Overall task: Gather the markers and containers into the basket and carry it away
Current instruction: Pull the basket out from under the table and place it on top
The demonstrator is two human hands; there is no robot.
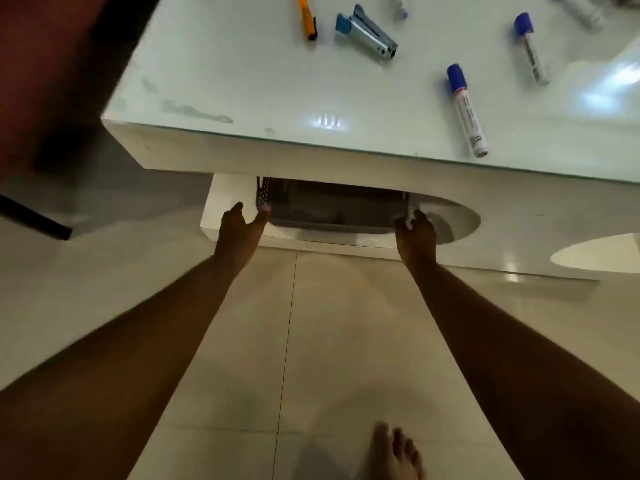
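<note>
Reaching under the surface (242, 81), you have your left hand (239, 230) and right hand (415, 233) spread open at the two short ends of the basket (332, 209). It sits on the lower shelf (235, 233), long axis running left to right between your palms, both equally near. The blue-capped markers (467, 112) lie above on the surface.

This is looking like a room in a home, perhaps a living room: a low, glossy white bench (242, 81) with curved cut-outs is standing on pale floor tiles (329, 341). A bare foot (394, 452) is resting on those tiles.
</note>
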